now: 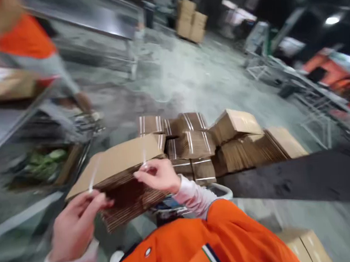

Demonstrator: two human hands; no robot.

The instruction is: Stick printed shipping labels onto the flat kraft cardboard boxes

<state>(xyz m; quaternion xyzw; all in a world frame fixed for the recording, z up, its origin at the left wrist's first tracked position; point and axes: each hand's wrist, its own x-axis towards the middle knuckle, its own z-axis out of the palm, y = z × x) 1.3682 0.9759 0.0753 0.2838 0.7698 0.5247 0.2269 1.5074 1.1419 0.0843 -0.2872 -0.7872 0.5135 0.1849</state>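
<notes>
A strapped bundle of flat cardboard sheets (118,166) lies tilted in front of me. My left hand (76,224) grips its near left edge, fingers curled round the pale plastic strap there. My right hand (158,175) pinches the other strap at the bundle's right side. My orange vest (205,243) fills the bottom of the view. The picture is smeared by motion.
More strapped bundles of flat cartons (190,142) are piled on the grey floor beyond. A dark board (299,178) runs to the right. Another person in orange (24,41) stands at the upper left by a metal table (2,121). A crate of greens (46,162) sits below.
</notes>
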